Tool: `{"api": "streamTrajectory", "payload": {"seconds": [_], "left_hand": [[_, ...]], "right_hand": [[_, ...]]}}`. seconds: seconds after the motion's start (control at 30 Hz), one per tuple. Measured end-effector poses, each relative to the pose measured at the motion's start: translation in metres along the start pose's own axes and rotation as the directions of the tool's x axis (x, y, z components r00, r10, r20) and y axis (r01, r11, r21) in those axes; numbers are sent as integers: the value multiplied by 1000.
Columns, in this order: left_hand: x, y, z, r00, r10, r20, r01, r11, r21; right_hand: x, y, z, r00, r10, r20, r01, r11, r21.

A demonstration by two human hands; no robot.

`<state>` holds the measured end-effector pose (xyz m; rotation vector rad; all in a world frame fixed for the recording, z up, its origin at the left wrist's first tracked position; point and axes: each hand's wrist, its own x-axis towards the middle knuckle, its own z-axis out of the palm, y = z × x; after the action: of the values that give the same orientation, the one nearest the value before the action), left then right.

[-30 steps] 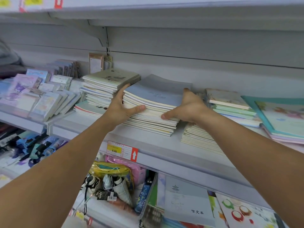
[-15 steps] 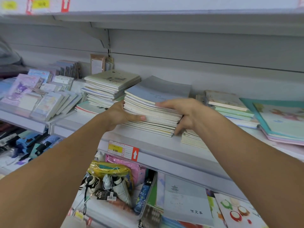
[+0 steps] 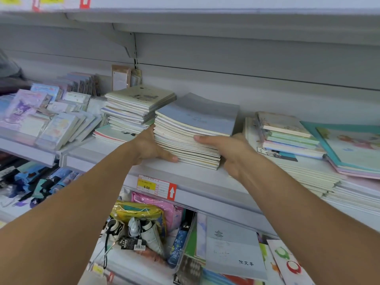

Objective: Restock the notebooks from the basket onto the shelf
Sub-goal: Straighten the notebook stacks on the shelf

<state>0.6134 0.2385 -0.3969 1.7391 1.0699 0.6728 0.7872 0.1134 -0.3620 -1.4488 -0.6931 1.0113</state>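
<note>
A thick stack of notebooks (image 3: 191, 128) with a blue-grey top cover rests on the white shelf (image 3: 197, 177) in the middle of the view. My left hand (image 3: 150, 147) presses against the stack's left side, thumb along its bottom front edge. My right hand (image 3: 228, 149) holds the right front corner, fingers laid across the page edges partway up. The basket is not in view.
A taller pile of pale green notebooks (image 3: 137, 103) stands just left of the stack. Flatter piles (image 3: 287, 132) and a large teal book (image 3: 349, 145) lie to the right. A price tag (image 3: 156, 187) hangs on the shelf lip. Pencil cases and exercise books fill the lower shelf.
My right hand has slid from the stack's right side to its front corner, fingers now across the page edges. My left thumb has dropped to the stack's bottom edge. The stack has stayed in place.
</note>
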Motion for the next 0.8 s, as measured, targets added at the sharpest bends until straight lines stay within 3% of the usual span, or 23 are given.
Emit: {"api": "streamTrajectory", "payload": {"seconds": [0.1, 0.27, 0.6, 0.67, 0.8], "left_hand": [[1, -1, 2, 996, -20, -85, 27, 997, 73], [7, -5, 2, 986, -38, -164, 52, 995, 83], [11, -14, 2, 969, 61, -241, -26, 989, 144], [14, -15, 2, 969, 85, -233, -47, 985, 165], [15, -16, 4, 965, 87, -246, -44, 984, 173]], "right_hand": [[-4, 20, 14, 994, 5, -108, -28, 977, -211], [4, 26, 17, 961, 53, -272, -148, 928, -342], [9, 44, 25, 917, -110, -384, -62, 911, -408], [9, 44, 26, 927, -95, -364, -46, 931, -362], [9, 35, 22, 962, -32, -272, 24, 999, -30]]}}
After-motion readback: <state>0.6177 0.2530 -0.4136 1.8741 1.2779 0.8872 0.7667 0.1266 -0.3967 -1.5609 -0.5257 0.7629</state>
